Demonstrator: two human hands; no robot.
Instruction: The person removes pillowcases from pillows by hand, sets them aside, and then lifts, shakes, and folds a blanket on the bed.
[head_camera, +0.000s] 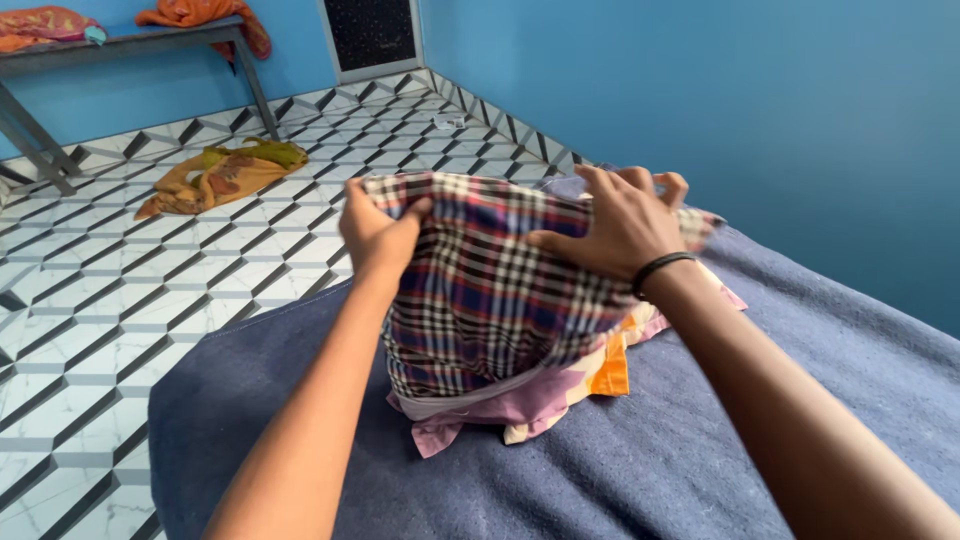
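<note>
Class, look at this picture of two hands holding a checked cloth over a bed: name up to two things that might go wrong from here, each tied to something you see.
1. The left hand pinches only one corner of the checked cloth, so that edge may slip free and the cloth sag unevenly.
2. The purple and orange cloth lies under it on the blue blanket; moving the checked cloth could drag or rumple it.
</note>
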